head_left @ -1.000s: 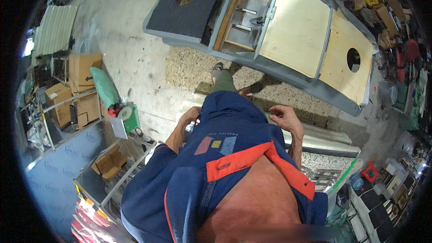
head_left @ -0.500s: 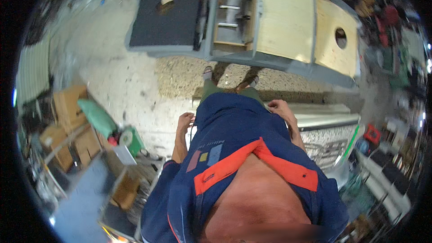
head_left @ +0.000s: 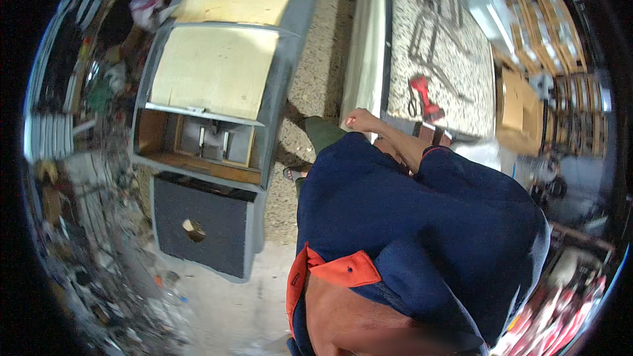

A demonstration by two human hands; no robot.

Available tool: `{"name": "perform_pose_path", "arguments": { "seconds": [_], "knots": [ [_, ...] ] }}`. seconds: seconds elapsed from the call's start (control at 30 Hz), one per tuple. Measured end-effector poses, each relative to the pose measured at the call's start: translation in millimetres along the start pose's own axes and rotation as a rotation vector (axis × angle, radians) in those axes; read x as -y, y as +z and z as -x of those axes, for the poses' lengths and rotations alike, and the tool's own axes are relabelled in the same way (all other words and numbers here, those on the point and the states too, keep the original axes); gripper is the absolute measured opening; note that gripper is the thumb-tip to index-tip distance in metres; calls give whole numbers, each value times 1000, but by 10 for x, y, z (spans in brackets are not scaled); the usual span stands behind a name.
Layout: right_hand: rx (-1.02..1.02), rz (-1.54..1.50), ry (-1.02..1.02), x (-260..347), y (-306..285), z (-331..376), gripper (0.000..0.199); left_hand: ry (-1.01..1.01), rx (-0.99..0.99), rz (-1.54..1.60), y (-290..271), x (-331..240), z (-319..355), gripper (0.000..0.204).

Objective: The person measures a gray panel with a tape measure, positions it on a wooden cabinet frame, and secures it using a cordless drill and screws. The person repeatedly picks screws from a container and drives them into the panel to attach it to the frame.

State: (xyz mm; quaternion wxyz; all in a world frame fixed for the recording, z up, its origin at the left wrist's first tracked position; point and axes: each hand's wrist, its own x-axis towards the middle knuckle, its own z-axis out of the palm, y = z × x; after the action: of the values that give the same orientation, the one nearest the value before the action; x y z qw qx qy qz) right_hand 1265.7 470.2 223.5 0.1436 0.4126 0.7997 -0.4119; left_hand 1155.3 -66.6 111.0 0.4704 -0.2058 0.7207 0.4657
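My right hand (head_left: 362, 120) hangs by my thigh with its fingers curled in, slightly blurred, and I see nothing in them. It is nearest to a long silver metal profile (head_left: 366, 46), whose end lies just beyond the knuckles. On the pale speckled surface (head_left: 471, 76) past that profile rests a red cordless drill (head_left: 425, 97). Several thin dark metal rods or brackets (head_left: 432, 33) lie farther up on the same surface. My left hand is hidden behind my body or outside the picture.
On the left stands a long grey cabinet (head_left: 140, 105) with pale wood panels, an open compartment and round holes. Cardboard boxes (head_left: 519, 109) and wooden shelving (head_left: 550, 29) are at the right. Clutter (head_left: 92, 244) covers the lower left; speckled flooring (head_left: 313, 59) runs beside the cabinet.
My view has swung to the right, so the cabinet now lies at the left. The red drill has come into sight. My left hand has gone out of view.
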Motion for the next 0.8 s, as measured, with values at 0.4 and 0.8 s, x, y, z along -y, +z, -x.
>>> {"name": "perform_pose_path", "arguments": {
  "seconds": [0.4, 0.8],
  "knots": [
    [102, -728, 751, -1797, 965, 719, 14, -3, 103, -360, 44, -1808, 130, 24],
    [78, -939, 570, -1597, 112, -324, 37, 163, -60, -312, 963, -2305, 790, 28]
  ]
}}
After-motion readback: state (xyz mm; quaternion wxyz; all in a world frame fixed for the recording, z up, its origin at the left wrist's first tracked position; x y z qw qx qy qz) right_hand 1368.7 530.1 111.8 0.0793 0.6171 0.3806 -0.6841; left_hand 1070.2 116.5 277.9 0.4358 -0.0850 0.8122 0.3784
